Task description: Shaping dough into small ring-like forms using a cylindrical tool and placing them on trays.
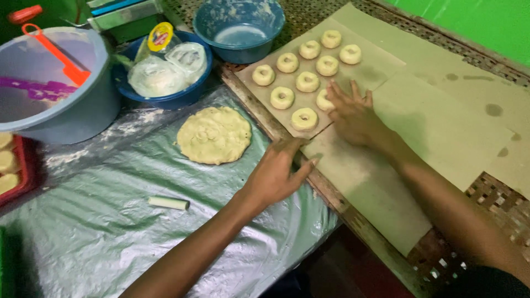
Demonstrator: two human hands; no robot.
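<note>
My right hand [353, 115] lies flat, fingers spread, on brown paper [441, 127], its fingertips touching a raw dough ring [324, 101]. Several more dough rings [307, 81] sit in rows on the paper sheet beyond it. My left hand [276, 172] rests with fingers together at the near edge of that paper, by the wooden table edge [331, 193]. It holds nothing. A flattened round of yellow dough [214, 134] lies on the plastic-covered surface [110, 232] to the left.
A small white cylinder cutter [168, 203] lies on the plastic. At the back stand a grey bucket [55, 94] with an orange scraper [55, 52], a blue bowl of bagged flour [160, 74] and a floury blue bowl [238, 27]. A red tray [22, 176] with dough pieces is far left.
</note>
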